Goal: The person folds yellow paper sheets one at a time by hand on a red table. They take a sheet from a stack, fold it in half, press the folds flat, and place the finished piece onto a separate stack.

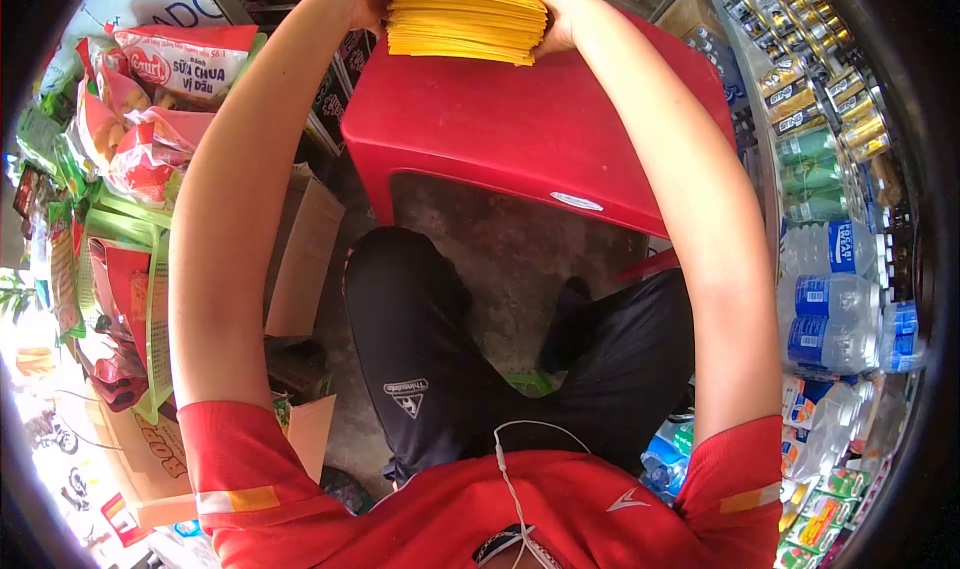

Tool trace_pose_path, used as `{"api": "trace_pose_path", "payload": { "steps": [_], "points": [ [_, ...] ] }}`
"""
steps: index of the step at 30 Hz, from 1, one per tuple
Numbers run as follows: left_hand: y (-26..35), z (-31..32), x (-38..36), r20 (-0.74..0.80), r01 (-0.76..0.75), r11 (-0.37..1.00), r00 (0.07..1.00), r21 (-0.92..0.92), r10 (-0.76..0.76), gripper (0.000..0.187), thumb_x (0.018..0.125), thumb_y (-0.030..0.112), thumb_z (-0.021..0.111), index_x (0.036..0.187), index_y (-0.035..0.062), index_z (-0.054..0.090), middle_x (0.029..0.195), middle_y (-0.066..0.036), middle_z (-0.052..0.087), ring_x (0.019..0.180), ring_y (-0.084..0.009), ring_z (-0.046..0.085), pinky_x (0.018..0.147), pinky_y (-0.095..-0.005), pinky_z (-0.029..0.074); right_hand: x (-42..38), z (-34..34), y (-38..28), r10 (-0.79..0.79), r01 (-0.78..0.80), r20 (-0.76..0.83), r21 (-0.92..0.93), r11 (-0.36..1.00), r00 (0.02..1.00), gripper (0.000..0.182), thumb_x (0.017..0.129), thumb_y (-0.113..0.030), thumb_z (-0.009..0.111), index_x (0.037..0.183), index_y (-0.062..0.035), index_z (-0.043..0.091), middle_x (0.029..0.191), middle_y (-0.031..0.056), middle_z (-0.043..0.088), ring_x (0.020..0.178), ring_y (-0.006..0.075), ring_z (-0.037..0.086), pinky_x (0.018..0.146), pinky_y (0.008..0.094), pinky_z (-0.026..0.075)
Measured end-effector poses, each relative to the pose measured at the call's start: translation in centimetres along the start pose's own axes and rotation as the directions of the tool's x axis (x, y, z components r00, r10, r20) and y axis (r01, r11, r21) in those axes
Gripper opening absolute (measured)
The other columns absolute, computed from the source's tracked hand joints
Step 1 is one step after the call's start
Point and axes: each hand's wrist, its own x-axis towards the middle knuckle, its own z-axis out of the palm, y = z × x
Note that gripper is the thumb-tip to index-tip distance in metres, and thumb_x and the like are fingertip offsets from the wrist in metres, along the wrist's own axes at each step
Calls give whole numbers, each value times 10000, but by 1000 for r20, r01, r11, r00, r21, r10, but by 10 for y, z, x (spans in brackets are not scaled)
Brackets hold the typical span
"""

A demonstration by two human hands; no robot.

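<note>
A thick stack of yellow paper (465, 19) is at the top edge of the head view, over the far part of a red plastic table (490, 114). Its upper end is cut off by the frame. My left hand (370, 7) grips the stack's left side, most of its fingers hidden or out of frame. On the opposite side, my right hand (556, 11) is closed against the stack, fingers partly behind it. Both arms are stretched forward.
Snack bags (180, 64) and a green plastic basket (155, 319) stand at left, near open cardboard boxes (305, 254). Shelves of cans (790, 94) and bottles (830, 304) line the right side. My legs are beneath, before the table; a white earphone cord (505, 469) hangs at my chest.
</note>
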Motion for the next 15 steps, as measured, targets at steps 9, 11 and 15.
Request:
{"api": "trace_pose_path", "payload": {
  "steps": [9, 11, 15],
  "points": [
    [11, 18, -9, -94, -222, 974, 970, 46, 226, 456, 940, 371, 755, 1242, 39, 675, 1166, -122, 726, 1019, -268, 707, 842, -420, 582, -25, -3, -10, 15, -15, 82, -2, 1000, 996, 525, 1069, -510, 395, 1337, -119, 620, 1237, 120, 712, 1096, 336, 680, 911, 609, 517],
    [15, 23, -10, -88, -242, 969, 965, 46, 246, 403, 935, 282, 772, 1206, -4, 687, 1097, -125, 745, 920, -263, 733, 772, -408, 600, -20, -11, -12, -4, -1, 78, 67, 998, 997, 529, 1069, -506, 398, 1355, -115, 608, 1255, 134, 706, 1109, 341, 678, 925, 626, 510],
    [21, 42, -30, -147, -341, 930, 921, 138, 360, 397, 922, 210, 785, 1189, -67, 687, 1032, -149, 754, 833, -283, 745, 705, -391, 614, -2, -36, -11, -47, -21, 207, 315, 949, 977, 527, 1065, -495, 422, 1387, -111, 586, 1300, 161, 688, 1162, 344, 667, 973, 659, 490]
  ]
}}
